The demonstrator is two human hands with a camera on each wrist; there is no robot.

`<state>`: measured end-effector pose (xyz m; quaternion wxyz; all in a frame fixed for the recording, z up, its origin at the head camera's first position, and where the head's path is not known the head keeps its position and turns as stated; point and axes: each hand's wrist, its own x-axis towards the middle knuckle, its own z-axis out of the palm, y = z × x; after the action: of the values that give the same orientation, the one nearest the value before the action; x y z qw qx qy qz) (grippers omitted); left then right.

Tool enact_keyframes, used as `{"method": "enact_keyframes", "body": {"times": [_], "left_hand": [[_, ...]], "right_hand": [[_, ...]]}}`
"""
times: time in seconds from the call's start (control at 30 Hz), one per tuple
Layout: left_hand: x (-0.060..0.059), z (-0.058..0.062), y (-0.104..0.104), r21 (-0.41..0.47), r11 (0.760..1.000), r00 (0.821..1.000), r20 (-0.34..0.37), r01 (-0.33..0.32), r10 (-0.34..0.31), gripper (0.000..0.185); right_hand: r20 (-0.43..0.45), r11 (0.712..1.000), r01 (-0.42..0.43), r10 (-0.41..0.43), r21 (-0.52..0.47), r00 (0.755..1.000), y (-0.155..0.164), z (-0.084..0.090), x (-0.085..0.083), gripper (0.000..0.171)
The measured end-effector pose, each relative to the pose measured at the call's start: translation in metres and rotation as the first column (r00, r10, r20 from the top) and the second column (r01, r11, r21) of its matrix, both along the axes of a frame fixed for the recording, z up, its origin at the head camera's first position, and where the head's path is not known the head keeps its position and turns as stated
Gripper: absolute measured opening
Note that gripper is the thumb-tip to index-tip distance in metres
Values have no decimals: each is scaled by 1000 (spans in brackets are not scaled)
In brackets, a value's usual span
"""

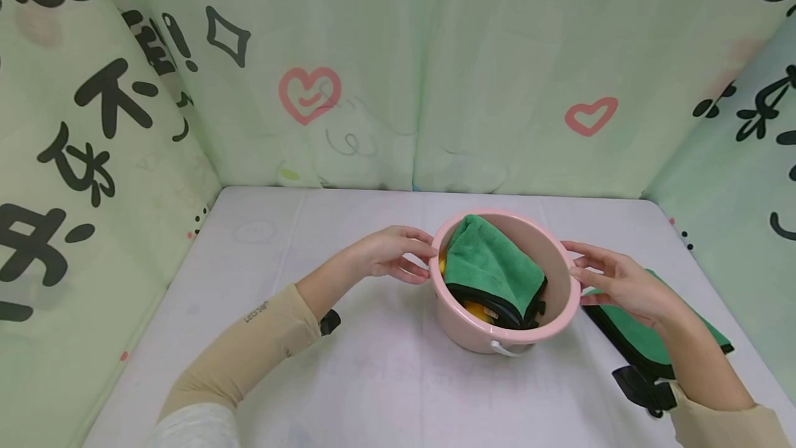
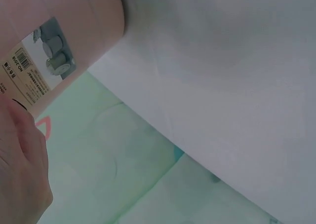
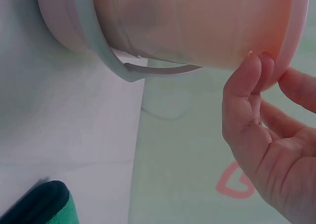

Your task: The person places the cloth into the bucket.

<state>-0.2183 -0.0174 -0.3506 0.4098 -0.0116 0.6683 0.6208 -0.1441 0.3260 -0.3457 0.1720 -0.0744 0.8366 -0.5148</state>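
A white-covered table (image 1: pixel 373 379) fills the lower half of the head view, walled on three sides by pale green printed curtains (image 1: pixel 435 88). Near its middle, a little to the right, stands a pink plastic bucket (image 1: pixel 547 327), upright, with a white bail handle (image 1: pixel 506 350) hanging down its near side. A green microfibre cloth with dark edging (image 1: pixel 491 268) is draped inside it over something yellow (image 1: pixel 477 310), only partly visible. A second green cloth (image 1: pixel 628 330) lies flat on the table to the right, under the right forearm.

The left hand (image 1: pixel 392 254) rests against the left side of the bucket's rim, fingers loosely curved, fingertips touching it. The right hand (image 1: pixel 616 281) meets the right side of the rim, fingers spread and relaxed; neither hand visibly wraps round the rim.

The bucket looks light and rigid, with thin, smooth walls that could slip under bare fingers; the rolled rim or the bail handle seems the surest place to take hold. The cloth is soft and limp and would shift if the bucket tips.

The left wrist view alone shows a printed label (image 2: pixel 34 66) on the bucket's outer wall, beside the edge of the left hand (image 2: pixel 19 165). The right wrist view shows the handle (image 3: pixel 123 66) and the right fingertips (image 3: pixel 256 61) on the rim's underside, unseen from the head.
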Motion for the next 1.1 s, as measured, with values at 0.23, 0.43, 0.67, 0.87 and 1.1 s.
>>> {"method": "enact_keyframes", "body": {"times": [0.23, 0.43, 0.67, 0.87, 1.1], "left_hand": [[2, 1, -1, -3, 1000, 1000, -6, -6, 6, 31], [3, 2, -1, -3, 1000, 1000, -7, 9, -9, 30], [3, 0, 0, 1, 1000, 1000, -11, 17, -17, 28], [4, -1, 1, -4, 1000, 1000, -14, 9, -9, 28], [4, -1, 2, -3, 1000, 1000, -19, 1, -1, 27]], "right_hand": [[-3, 996, -16, 16, 85, 1000, -3, 6, -2, 58], [-66, 948, -67, 92, 311, 994, -3, 18, -3, 59], [-310, 865, 36, 141, 500, 940, 12, 20, 0, 57], [-493, 833, 163, 145, 529, 858, 28, 1, 5, 73], [-569, 662, 345, 151, 666, 808, 36, -32, 15, 83]]}}
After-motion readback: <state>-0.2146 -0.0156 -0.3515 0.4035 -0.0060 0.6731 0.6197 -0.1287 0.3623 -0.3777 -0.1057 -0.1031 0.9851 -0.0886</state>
